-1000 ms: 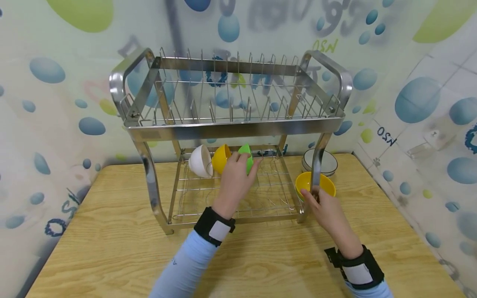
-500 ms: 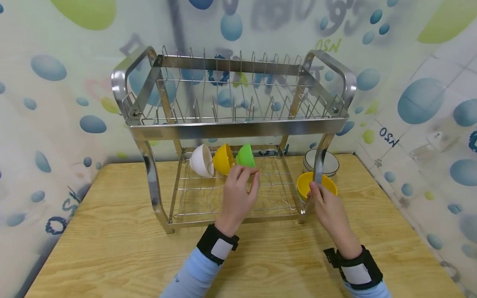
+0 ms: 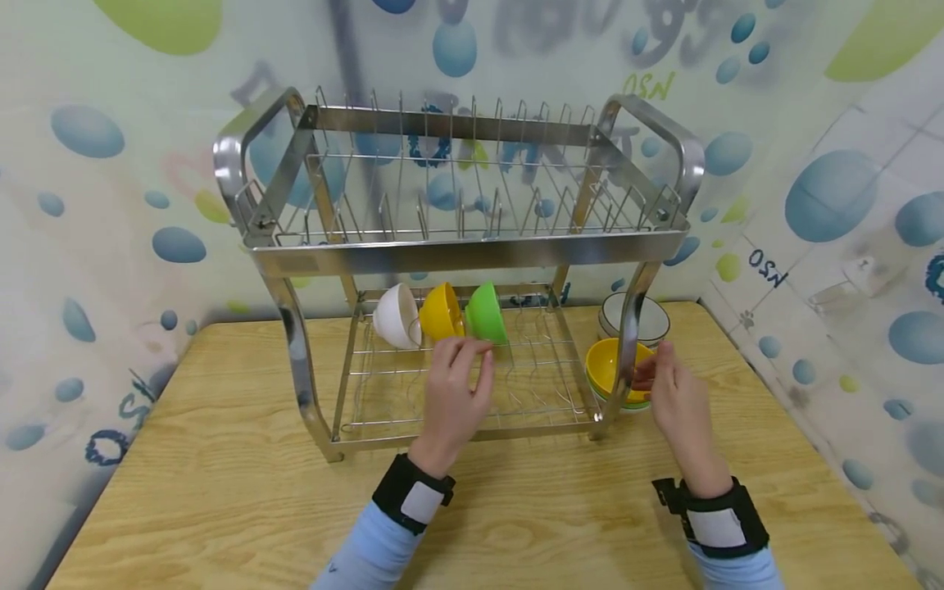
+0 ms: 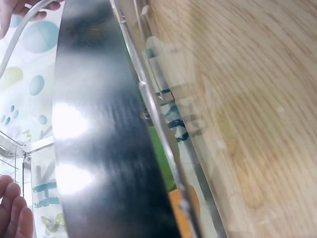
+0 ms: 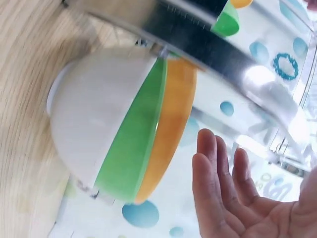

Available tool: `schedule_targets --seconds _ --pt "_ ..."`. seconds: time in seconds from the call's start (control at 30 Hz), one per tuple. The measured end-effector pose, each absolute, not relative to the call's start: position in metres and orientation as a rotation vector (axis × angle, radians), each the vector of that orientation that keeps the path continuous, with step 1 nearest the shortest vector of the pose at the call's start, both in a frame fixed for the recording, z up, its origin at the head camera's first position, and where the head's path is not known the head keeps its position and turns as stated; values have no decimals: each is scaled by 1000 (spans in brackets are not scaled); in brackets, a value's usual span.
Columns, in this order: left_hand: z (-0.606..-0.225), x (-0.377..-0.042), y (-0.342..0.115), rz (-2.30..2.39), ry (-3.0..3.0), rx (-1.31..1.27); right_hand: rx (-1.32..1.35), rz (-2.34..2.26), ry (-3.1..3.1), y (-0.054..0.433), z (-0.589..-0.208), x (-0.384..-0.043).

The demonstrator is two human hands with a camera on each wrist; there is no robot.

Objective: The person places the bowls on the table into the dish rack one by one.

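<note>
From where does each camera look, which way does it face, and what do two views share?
Head: worn on the head, facing forward and down at the rack and table; left hand and right hand show.
Left wrist: on that wrist, facing a rack bar, image turned sideways; parts of both hands show at left.
Right wrist: on that wrist, image turned sideways, facing the bowl stack; right hand shows at lower right.
Head and right wrist share the bowl stack.

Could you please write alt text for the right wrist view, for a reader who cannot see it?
Nested bowls, white outermost, then green and orange, stand on a wooden table, shown sideways. The right hand is near, its fingers not touching them; a shiny metal rack bar slants past.
</note>
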State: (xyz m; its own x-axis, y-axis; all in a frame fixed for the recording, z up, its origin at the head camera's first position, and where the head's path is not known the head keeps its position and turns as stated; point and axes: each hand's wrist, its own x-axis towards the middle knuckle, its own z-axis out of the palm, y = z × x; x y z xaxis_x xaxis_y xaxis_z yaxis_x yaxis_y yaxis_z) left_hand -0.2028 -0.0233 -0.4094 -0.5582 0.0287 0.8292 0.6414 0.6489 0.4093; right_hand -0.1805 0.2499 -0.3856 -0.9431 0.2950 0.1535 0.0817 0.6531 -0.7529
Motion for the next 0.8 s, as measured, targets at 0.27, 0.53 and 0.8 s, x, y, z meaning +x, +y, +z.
schedule_targets --seconds 0.27,0.53,0.8 --pt "-413 -201 -39 -921 -2044 -508 -397 1066 -2647 278 -382 -183" --pt "-419 -200 -51 -893 -2066 -499 -505 868 -2688 293 -385 -185" --pt "-426 -196 -62 -861 -2115 -465 -545 824 -2831 299 -392 -191"
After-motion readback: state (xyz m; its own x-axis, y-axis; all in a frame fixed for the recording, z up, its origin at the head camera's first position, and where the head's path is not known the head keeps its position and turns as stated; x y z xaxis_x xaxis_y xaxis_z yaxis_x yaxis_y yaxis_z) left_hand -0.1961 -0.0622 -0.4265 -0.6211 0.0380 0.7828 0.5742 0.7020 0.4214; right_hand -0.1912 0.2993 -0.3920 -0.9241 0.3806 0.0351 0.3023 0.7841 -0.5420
